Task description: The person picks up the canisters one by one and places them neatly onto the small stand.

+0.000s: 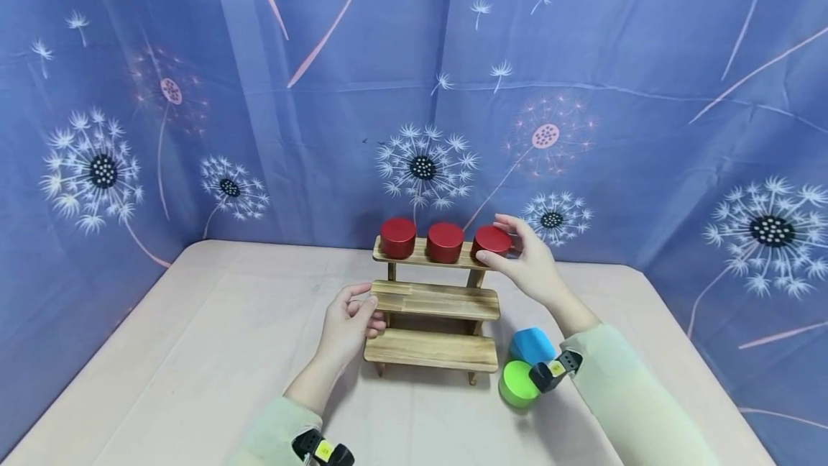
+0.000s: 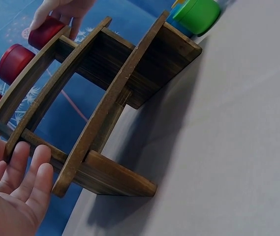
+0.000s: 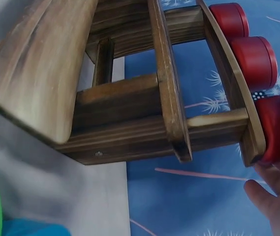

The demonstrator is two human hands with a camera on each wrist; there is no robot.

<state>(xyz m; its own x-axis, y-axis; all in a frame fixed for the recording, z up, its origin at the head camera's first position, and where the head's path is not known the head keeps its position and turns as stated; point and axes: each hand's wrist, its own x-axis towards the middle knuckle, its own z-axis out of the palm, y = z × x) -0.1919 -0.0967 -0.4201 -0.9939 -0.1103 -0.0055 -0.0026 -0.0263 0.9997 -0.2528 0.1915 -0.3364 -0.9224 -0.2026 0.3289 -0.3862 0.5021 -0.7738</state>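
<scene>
A three-tier wooden display stand (image 1: 430,347) stands on the table, with three round red tins in a row along its top shelf (image 1: 420,254). My right hand (image 1: 533,265) grips the rightmost red tin (image 1: 493,237), thumb in front and fingers behind; the tin sits at the shelf's right end. To its left are the middle red tin (image 1: 445,241) and the left red tin (image 1: 397,237). At the left end of the middle shelf (image 1: 440,300), my left hand (image 1: 346,326) holds the edge between thumb and fingers. Both lower shelves carry nothing.
Right of the stand, a green round tin (image 1: 519,384) and a blue tin (image 1: 529,345) lie close together on the pale tablecloth (image 1: 213,351), beneath my right forearm. A blue dandelion-print curtain (image 1: 323,128) hangs behind the table and at both sides.
</scene>
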